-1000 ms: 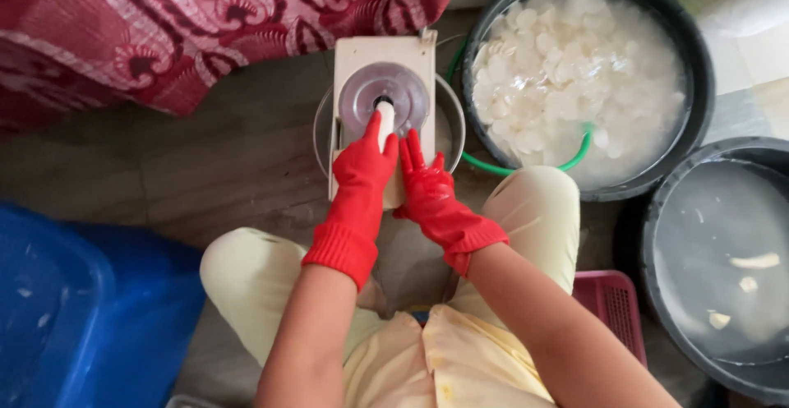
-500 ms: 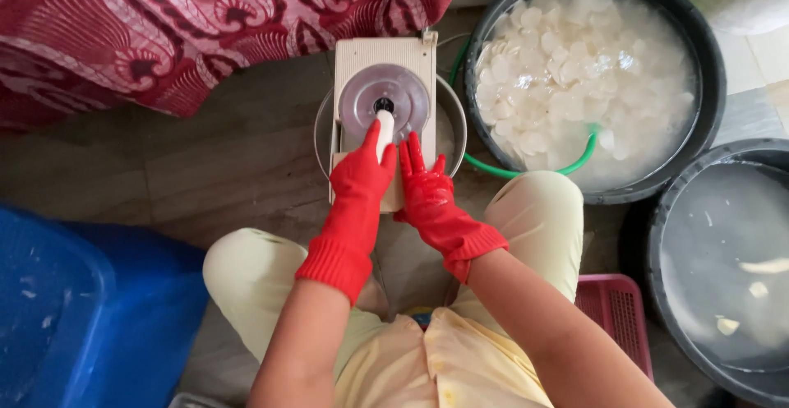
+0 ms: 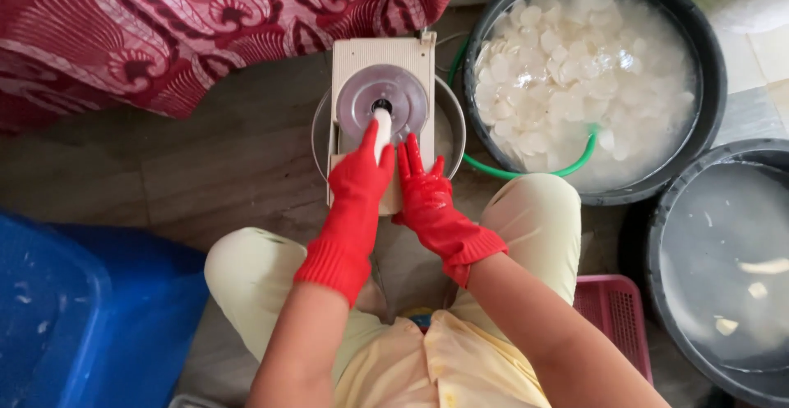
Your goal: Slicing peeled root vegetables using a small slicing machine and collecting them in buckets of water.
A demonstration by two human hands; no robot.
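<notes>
Both my hands wear red rubber gloves. My left hand [image 3: 359, 179] grips a pale, peeled root piece [image 3: 382, 124] and presses its tip against the round metal blade disc [image 3: 382, 97] of a beige slicer [image 3: 386, 55]. The slicer lies across a metal bowl [image 3: 454, 120]. My right hand [image 3: 421, 182] rests flat on the slicer's near end, fingers spread, just beside the left hand.
A large dark tub [image 3: 703, 87] of white slices in water stands at the right, with a green hose [image 3: 567, 165] at its rim. A second dark tub [image 3: 657, 293] of water sits lower right. Blue bin [image 3: 74, 326] at left, pink crate [image 3: 616, 318], red patterned cloth [image 3: 164, 22] behind.
My left hand has slid slightly along the slicer with the root piece, which now looks shorter. The right hand stays on the slicer's near end.
</notes>
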